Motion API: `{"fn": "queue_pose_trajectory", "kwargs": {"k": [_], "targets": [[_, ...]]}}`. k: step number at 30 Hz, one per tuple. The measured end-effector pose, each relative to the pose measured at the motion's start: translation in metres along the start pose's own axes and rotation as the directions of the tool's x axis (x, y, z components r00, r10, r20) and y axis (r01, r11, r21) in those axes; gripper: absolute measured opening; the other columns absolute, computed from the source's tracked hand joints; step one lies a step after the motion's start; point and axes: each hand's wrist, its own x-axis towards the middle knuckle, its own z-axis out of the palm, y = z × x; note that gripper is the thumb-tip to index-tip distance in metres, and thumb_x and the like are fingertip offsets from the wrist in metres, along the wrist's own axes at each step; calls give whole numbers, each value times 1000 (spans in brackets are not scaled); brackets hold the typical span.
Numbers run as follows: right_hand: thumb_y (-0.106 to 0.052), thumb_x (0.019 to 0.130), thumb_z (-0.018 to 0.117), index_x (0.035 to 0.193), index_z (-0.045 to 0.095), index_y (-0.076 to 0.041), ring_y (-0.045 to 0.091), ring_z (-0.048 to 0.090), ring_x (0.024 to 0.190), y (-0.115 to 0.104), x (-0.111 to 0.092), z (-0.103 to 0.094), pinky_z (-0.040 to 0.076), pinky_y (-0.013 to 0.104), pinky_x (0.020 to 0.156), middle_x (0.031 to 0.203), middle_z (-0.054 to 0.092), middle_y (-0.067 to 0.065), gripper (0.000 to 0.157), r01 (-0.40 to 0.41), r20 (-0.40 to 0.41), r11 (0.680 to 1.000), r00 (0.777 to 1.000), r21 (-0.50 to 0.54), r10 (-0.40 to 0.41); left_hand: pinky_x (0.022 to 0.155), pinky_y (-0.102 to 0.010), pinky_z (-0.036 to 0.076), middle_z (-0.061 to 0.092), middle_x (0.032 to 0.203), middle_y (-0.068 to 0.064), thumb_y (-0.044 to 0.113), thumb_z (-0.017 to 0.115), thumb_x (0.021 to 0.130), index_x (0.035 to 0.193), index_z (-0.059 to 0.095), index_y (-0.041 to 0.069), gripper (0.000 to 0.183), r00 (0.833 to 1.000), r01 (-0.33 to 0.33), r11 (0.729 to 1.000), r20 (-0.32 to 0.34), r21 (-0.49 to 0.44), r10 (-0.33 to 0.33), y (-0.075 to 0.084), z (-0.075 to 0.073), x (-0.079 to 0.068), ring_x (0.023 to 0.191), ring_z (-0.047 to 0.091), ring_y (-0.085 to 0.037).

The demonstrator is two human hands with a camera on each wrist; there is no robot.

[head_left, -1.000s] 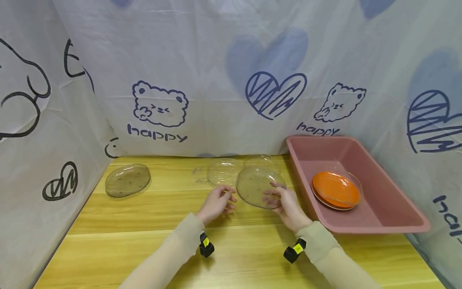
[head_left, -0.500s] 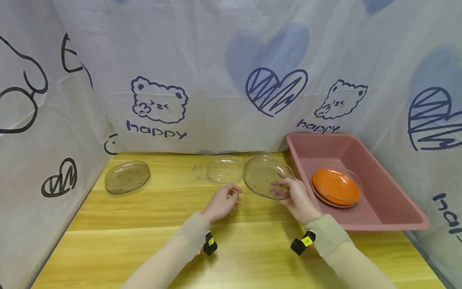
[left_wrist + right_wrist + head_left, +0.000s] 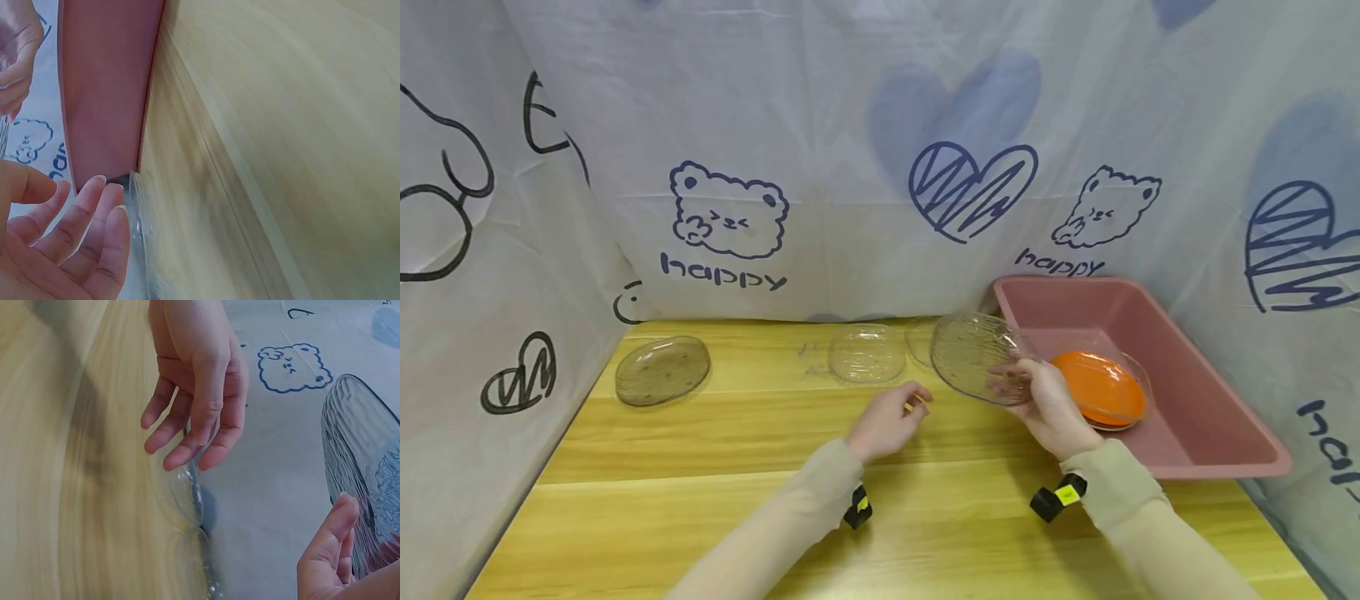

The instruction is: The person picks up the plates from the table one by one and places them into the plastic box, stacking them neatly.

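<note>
In the head view my right hand [image 3: 1051, 410] pinches the near right edge of a clear ridged plate [image 3: 972, 354], thumb on one face and fingers showing through it. The plate is tilted and overlaps the left rim of the pink tub [image 3: 1217, 362]. The right wrist view shows the thumb against the plate's ridged face [image 3: 350, 447]. My left hand [image 3: 889, 421] is held over the table left of the right hand, fingers loosely bent with nothing between them. In the left wrist view that hand [image 3: 69, 240] shows its palm and spread fingers.
Inside the tub lies an orange plate [image 3: 1097, 385] stacked with others, a clear one on top. Two clear plates stand at the back, one in full view [image 3: 867, 354], the other [image 3: 917, 340] partly behind the held plate. A smoky plate [image 3: 662, 371] lies far left.
My right hand has carried the clear plate rightward and tipped it up more, closer to the tub. My left hand has drifted right, away from the plate's former spot.
</note>
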Motion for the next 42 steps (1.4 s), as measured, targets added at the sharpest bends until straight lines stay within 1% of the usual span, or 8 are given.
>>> {"fn": "queue_pose_trajectory", "kwargs": {"k": [3,7,17,21,32,35,39,42], "targets": [[-9,104,32,130,49,-8,7,71,80,-6,-2,-9,58,23,83,87,75,-10,32,23,6,1000,1000,8,-23,74,-27,56,72,112,-8,15,49,103,123,64,7,26,1000,-25,1000,-4,13,25,6,6,4,90,69,-18],[-9,104,30,94,66,-14,7,65,72,-15,-5,-21,56,21,77,80,75,-8,38,30,8,999,1000,31,-30,77,-26,56,72,113,-8,13,49,103,125,63,6,26,997,-74,997,-7,27,74,17,14,9,91,70,-19],[-14,107,32,112,49,-18,9,71,75,-39,-7,-48,58,22,76,83,76,-6,19,23,11,993,1000,116,-25,90,-22,56,70,124,-6,12,52,101,131,61,10,31,981,-194,970,21,149,193,51,32,21,105,69,-16],[-15,107,31,129,39,-21,10,74,82,-46,-7,-64,59,24,78,89,77,-8,24,25,6,996,1000,88,-25,99,-23,54,67,130,-5,13,51,102,134,59,9,33,966,-256,938,39,232,255,63,43,25,112,68,-17],[-17,108,35,139,38,-21,14,73,69,-60,1,-104,62,29,70,82,77,-5,32,1,-42,998,999,63,2,109,-23,48,62,138,0,23,50,104,140,56,15,37,927,-359,856,39,372,372,78,65,31,127,61,-14],[-17,107,37,134,43,-20,14,72,68,-64,4,-113,62,28,67,77,76,-4,28,0,-89,999,996,50,5,111,-22,47,60,139,1,27,50,105,141,56,15,38,911,-393,822,58,413,407,81,69,34,129,59,-12],[-16,106,39,106,54,-19,15,68,66,-68,8,-126,59,29,63,74,69,-6,16,-1,-162,999,987,40,7,112,-22,46,58,143,2,34,48,106,142,55,18,39,904,-411,784,98,464,416,85,76,36,131,57,-11],[-16,105,41,95,58,-20,12,63,69,-71,12,-134,57,28,63,77,61,-8,21,-12,-201,999,979,32,19,115,-23,43,56,147,2,40,47,106,143,54,20,42,902,-421,761,134,493,411,87,81,38,134,55,-11]]}}
